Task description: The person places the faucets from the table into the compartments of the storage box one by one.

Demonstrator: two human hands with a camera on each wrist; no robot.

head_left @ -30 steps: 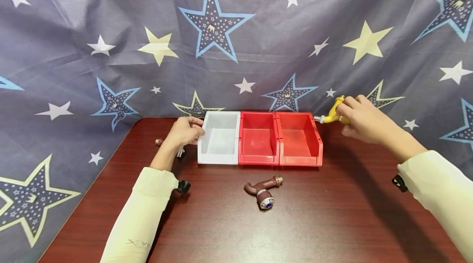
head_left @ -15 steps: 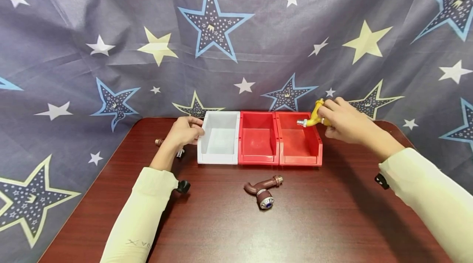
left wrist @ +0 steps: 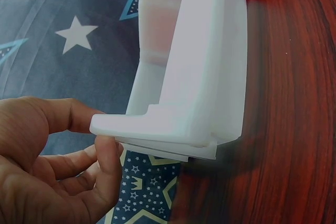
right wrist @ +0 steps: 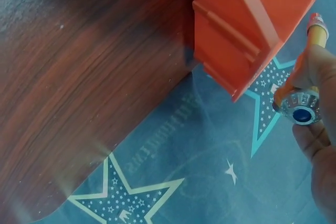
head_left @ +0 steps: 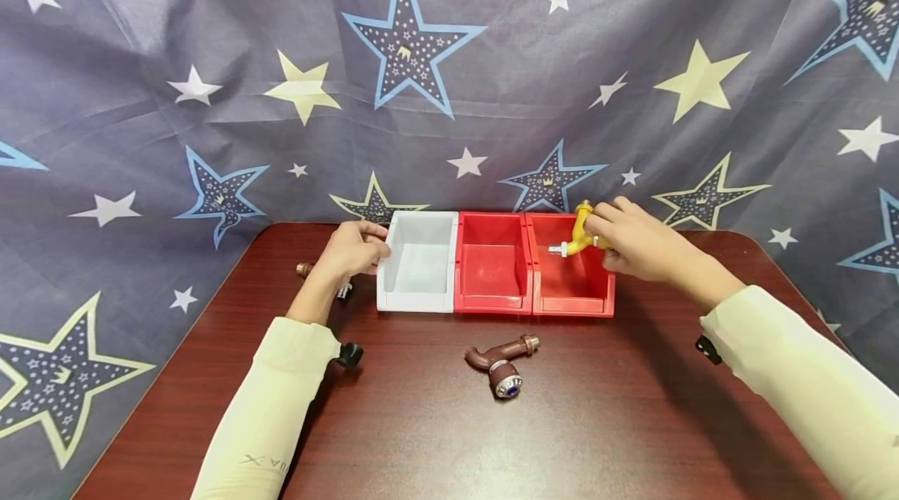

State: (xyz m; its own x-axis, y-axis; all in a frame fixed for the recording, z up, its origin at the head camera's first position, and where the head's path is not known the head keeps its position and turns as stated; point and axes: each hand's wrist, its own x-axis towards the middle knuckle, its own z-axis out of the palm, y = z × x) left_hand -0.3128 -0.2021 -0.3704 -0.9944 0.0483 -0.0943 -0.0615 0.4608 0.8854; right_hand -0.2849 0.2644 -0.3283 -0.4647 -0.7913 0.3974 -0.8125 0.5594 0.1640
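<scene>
My right hand (head_left: 646,242) grips a yellow faucet (head_left: 577,239) above the right-hand red bin (head_left: 572,305). The faucet's metal threaded end points left over that bin. In the right wrist view, the faucet's silver knob with a blue centre (right wrist: 302,109) shows by my fingers. At the other end of the row, my left hand (head_left: 351,252) pinches the side rim of the white bin (head_left: 414,303), thumb below and finger above in the left wrist view. A second red bin (head_left: 493,303) stands between these two. The visible insides of the white and middle bins hold nothing.
A brown faucet (head_left: 495,358) lies on the dark red table (head_left: 597,414) in front of the bins. Partly hidden behind my left wrist is another brown fitting (head_left: 303,269) with metal ends. A star-patterned cloth (head_left: 281,141) hangs right behind the bins.
My right hand has carried the yellow faucet left and slightly down, from beside the right-hand red bin to above it. The left hand stays at the white bin.
</scene>
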